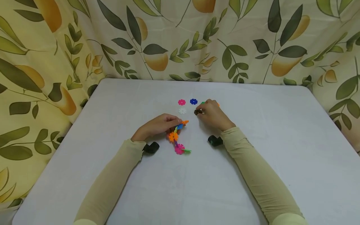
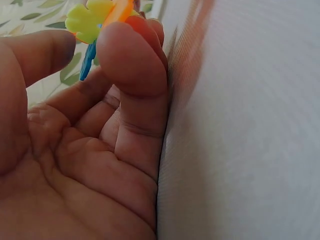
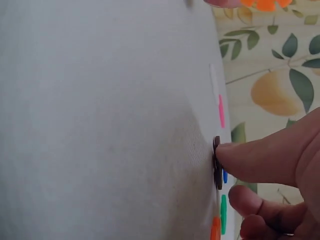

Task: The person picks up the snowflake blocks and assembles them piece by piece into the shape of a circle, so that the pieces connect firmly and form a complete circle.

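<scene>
My left hand (image 1: 158, 125) pinches the upper end of a bent chain of slotted, flower-shaped plastic discs. Its pieces include a blue disc (image 1: 179, 126), an orange disc (image 1: 173, 137), a pink disc (image 1: 179, 149) and a green disc (image 1: 187, 151) at the lower end. The left wrist view shows a yellow disc (image 2: 89, 21) by the fingertips. To the right, my right hand (image 1: 213, 115) has thumb and finger on a dark brown disc (image 1: 197, 112) at the table surface. In the right wrist view the thumb presses that brown disc (image 3: 217, 162), seen edge-on.
Loose discs lie beyond the hands on the white table (image 1: 180, 190): pink (image 1: 181, 102), dark blue (image 1: 193, 101) and white (image 1: 182, 111). A green disc (image 1: 203, 102) and an orange one (image 3: 215, 229) are partly hidden by the right hand. A patterned curtain (image 1: 180, 40) hangs behind.
</scene>
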Demonstrator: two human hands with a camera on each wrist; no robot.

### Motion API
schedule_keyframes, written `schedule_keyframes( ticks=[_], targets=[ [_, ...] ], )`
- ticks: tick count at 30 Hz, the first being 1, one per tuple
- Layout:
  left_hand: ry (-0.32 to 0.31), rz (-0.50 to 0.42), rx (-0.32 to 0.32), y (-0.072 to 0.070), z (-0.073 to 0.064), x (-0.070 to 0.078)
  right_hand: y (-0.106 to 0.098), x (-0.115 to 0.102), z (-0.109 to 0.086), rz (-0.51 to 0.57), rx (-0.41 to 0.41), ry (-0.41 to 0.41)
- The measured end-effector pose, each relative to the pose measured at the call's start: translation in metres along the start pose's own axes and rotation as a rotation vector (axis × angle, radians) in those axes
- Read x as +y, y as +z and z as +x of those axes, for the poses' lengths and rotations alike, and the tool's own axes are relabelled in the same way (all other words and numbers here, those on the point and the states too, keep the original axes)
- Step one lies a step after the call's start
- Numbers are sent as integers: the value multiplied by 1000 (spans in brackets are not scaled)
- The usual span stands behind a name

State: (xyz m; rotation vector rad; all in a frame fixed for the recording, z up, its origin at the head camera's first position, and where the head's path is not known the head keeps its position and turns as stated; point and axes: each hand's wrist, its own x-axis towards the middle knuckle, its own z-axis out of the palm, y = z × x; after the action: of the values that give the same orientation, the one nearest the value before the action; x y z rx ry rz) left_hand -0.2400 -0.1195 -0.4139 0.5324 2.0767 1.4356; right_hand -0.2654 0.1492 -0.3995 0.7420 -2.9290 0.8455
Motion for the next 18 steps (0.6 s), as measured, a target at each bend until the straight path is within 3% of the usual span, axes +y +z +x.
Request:
schedule_keyframes(
  ticks=[12, 18],
  targets=[
    [36, -27, -45, 2, 0, 2, 0, -1, -2, 9, -13, 64],
    [11, -27, -39, 2, 0, 1, -4, -3, -3, 123, -26, 78]
  ],
)
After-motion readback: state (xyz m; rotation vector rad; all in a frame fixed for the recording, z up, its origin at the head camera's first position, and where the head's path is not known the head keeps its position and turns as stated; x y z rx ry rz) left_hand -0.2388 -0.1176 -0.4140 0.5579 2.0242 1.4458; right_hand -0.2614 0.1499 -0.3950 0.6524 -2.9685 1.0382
